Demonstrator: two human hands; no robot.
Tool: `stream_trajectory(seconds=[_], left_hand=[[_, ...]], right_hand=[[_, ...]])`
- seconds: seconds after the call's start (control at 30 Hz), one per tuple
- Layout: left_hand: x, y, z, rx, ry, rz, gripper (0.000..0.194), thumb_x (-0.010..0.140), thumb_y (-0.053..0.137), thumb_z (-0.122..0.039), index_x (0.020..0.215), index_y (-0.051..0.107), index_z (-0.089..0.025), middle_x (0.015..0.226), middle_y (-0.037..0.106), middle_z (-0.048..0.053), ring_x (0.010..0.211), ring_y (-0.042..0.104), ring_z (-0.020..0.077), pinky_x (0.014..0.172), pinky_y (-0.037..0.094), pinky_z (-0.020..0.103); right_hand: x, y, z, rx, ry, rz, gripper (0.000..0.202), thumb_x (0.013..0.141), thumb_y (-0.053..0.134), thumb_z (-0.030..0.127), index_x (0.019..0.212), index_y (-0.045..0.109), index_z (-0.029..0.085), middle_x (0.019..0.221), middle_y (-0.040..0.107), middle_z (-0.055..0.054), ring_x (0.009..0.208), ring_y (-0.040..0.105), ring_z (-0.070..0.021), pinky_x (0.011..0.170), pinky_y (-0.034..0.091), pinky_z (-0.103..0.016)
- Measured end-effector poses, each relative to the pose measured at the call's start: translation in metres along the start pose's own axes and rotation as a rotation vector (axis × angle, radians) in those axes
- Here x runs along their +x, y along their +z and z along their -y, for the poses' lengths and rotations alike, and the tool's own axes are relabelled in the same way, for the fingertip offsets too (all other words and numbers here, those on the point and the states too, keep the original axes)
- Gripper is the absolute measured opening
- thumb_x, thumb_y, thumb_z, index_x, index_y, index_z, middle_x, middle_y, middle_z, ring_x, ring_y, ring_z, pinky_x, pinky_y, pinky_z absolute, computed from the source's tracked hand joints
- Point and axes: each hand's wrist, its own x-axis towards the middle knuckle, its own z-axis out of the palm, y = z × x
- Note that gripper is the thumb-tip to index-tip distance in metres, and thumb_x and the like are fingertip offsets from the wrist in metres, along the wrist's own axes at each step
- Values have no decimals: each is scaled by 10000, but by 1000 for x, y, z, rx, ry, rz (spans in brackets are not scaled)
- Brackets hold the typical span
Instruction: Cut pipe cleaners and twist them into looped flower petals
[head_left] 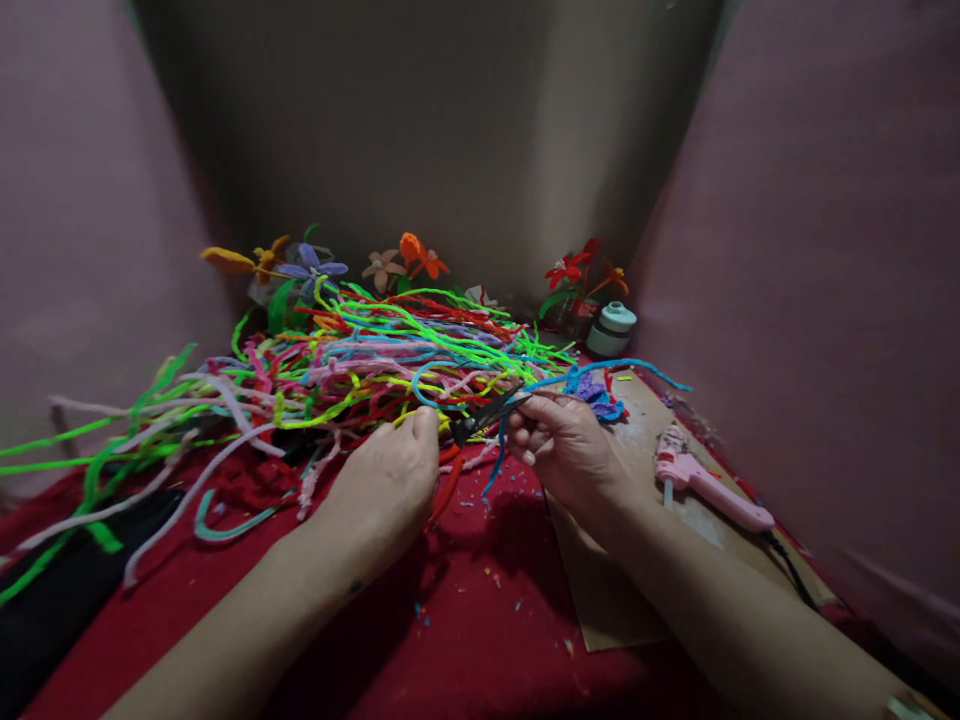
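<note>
In front of me my left hand (397,465) is closed around a pair of scissors, its fingers curled over the handles and partly hidden. The dark scissors (480,418) point right, their blades reaching to the fingertips of my right hand (559,440). Pinched in that right hand is a blue pipe cleaner (615,367); one end stretches off to the right and another blue length hangs below the fingers. Just behind the right hand lie purple and blue looped pipe-cleaner pieces (596,393).
A big heap of colourful pipe cleaners (420,340) spreads across the red cloth (480,600). Pipe-cleaner flowers (311,268) stand behind it. On the right, a pink glue gun (712,490) rests on a tan board (600,600), near a pale lidded jar (612,328). Small clippings dot the cloth.
</note>
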Motion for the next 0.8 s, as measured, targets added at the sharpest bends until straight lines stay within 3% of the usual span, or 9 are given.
stream_trajectory(seconds=[0.4, 0.8], left_hand=[[2, -10, -8, 53, -3, 182, 287, 800, 239, -28, 912, 481, -132, 734, 583, 103, 785, 613, 246, 657, 443, 317], [2, -10, -10, 3, -35, 237, 282, 804, 236, -35, 935, 468, -130, 826, 607, 131, 713, 623, 236, 598, 433, 308]], right_hand=[[-4, 4, -3, 27, 85, -47, 97, 592, 618, 139, 534, 541, 125, 491, 566, -8, 398, 481, -62, 319, 323, -150], [-5, 5, -4, 18, 34, -68, 128, 584, 639, 138, 497, 546, 130, 489, 556, -8, 431, 487, -78, 330, 331, -163]])
